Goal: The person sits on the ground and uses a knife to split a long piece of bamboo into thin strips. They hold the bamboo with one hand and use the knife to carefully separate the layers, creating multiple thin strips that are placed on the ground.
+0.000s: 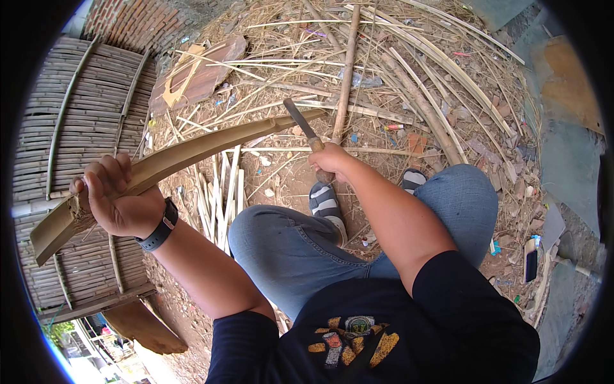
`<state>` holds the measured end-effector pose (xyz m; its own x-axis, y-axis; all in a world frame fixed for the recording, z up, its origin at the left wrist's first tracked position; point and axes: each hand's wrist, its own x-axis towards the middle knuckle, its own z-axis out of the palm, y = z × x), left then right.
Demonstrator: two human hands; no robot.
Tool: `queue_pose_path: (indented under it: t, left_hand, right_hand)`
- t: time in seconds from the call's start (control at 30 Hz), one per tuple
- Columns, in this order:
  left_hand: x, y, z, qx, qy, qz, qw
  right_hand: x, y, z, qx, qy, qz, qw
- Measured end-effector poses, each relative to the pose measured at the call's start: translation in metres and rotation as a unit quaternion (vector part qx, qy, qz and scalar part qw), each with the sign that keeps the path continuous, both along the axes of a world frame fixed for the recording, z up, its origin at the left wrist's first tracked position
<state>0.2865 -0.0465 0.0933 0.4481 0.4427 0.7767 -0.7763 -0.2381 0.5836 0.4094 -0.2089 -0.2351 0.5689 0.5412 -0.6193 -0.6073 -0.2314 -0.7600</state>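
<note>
Tan split bamboo (204,144) in left hand (119,198), fingers curled near its left end | right hand (329,160) grips knife (305,124), blade crossing bamboo's far end, contact unclear | judged stiff, lightish, sharp-edged; best held by rind | loose strips (240,187) on ground (290,184)

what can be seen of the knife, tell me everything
The knife has a dark grey, metallic-looking blade and a brown handle that looks wooden. The right grip closes round the handle, whose butt shows below it. The blade points forward and left, crossing the bamboo piece near its far end in this view; whether they touch cannot be told.
</note>
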Motion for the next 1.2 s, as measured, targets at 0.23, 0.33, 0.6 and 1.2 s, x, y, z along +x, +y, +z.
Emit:
queue_pose_path:
  t: [0.23,0.33,0.6,1.2]
  left_hand:
    - [-0.002,0.013,-0.004,-0.007,-0.018,-0.005,1.0]
    - [0.005,0.0,-0.003,-0.009,-0.014,-0.008,1.0]
    - [-0.001,0.004,-0.005,-0.004,-0.014,0.02,1.0]
    - [0.003,-0.005,-0.006,-0.011,-0.015,0.032,0.999]
  right_hand:
    - [0.006,-0.012,0.048,0.065,-0.072,0.058,0.994]
    - [0.006,-0.007,0.017,0.045,-0.031,0.026,0.998]
    - [0.002,-0.002,0.049,0.116,-0.044,0.054,0.991]
    - [0.005,-0.004,0.058,0.111,-0.081,0.07,0.988]
